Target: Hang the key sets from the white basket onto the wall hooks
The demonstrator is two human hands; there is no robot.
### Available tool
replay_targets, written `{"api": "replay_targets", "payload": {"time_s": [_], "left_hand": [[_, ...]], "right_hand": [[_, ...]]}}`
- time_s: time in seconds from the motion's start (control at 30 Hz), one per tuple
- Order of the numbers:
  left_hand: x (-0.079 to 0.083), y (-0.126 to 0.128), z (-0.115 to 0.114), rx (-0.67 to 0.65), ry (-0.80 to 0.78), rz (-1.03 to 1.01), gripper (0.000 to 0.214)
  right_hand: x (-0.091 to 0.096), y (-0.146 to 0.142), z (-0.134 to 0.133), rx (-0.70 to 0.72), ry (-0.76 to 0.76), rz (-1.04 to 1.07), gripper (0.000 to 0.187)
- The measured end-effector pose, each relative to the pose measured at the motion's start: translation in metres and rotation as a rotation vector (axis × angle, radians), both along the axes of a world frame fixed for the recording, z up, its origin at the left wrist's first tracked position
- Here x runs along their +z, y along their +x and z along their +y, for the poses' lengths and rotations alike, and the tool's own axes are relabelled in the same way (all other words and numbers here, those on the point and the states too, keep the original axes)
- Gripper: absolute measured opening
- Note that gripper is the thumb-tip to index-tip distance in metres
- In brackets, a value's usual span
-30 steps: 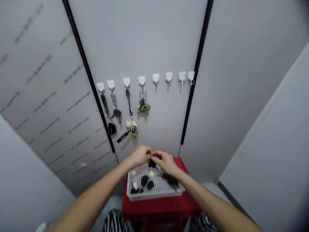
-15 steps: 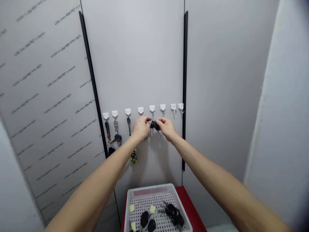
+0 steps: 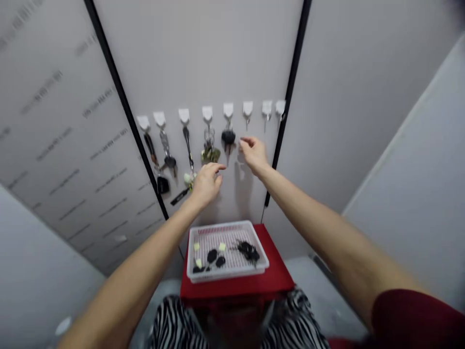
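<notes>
A bunch of black-headed keys hangs from a white hook near the middle of the row. My right hand is just right of these keys, apart from them, its fingers loosely bent and holding nothing. Below and to their left, my left hand is empty with thumb and forefinger apart. Behind it, a key set on a black strap is partly covered. Keys with a yellowish-green piece hang just above that hand.
Two more key sets hang at left, one with a black fob. Bare white hooks are at right. Below, a white basket with black keys and yellow notes stands on a red stool. Black strips flank the panel.
Both hands have come away from the black-headed keys, which now hang on the hook. My left hand has dropped lower. The view has tilted down, showing the stool and my legs.
</notes>
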State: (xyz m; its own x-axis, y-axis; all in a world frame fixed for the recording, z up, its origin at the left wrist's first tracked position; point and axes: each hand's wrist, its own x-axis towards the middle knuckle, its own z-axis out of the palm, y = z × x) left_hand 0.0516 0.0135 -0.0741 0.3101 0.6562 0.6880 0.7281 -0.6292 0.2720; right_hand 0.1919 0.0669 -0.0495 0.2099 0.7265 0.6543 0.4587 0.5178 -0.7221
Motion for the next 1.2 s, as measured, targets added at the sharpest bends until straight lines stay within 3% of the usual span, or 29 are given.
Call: {"api": "replay_targets", "payload": {"time_s": [0.07, 0.13, 0.2, 0.27, 0.33, 0.43, 0.63, 0.8, 0.97, 1.1, 1.2], "left_hand": [[-0.046, -0.01, -0.013, -0.012, -0.131, 0.01, 0.025], [-0.093, -0.021, -0.026, -0.006, -0.301, 0.087, 0.024], [-0.131, -0.032, -0.036, -0.001, -0.456, 0.227, 0.024], [-0.156, -0.04, -0.042, 0.009, -0.55, 0.382, 0.024], [-0.168, -0.045, -0.043, 0.024, -0.598, 0.492, 0.025], [-0.171, -0.045, -0.043, 0.035, -0.648, 0.543, 0.028], [-0.171, -0.04, -0.041, 0.053, -0.683, 0.523, 0.027], [-0.173, -0.042, -0.041, 0.046, -0.709, 0.482, 0.025], [-0.164, -0.033, -0.04, -0.037, -0.682, 0.197, 0.026], [-0.147, -0.009, -0.038, -0.244, -0.699, -0.149, 0.032], [-0.138, 0.006, -0.035, -0.405, -0.796, -0.339, 0.024]], "right_hand": [[-0.04, 0.004, -0.021, -0.017, -0.114, -0.226, 0.033], [-0.086, 0.008, -0.046, 0.139, -0.286, -0.481, 0.028], [-0.129, 0.013, -0.071, 0.271, -0.403, -0.602, 0.017], [-0.158, 0.017, -0.087, 0.285, -0.467, -0.812, 0.016], [-0.173, 0.021, -0.095, 0.254, -0.498, -1.04, 0.019], [-0.173, 0.02, -0.099, 0.247, -0.521, -1.207, 0.02], [-0.167, 0.015, -0.108, 0.257, -0.528, -1.234, 0.025], [-0.169, 0.021, -0.107, 0.225, -0.53, -1.315, 0.012], [-0.154, 0.024, -0.097, 0.363, -0.645, -0.985, 0.017], [-0.135, 0.022, -0.089, 0.53, -0.712, -0.605, 0.02], [-0.125, 0.019, -0.083, 0.554, -0.735, -0.409, 0.02]]}}
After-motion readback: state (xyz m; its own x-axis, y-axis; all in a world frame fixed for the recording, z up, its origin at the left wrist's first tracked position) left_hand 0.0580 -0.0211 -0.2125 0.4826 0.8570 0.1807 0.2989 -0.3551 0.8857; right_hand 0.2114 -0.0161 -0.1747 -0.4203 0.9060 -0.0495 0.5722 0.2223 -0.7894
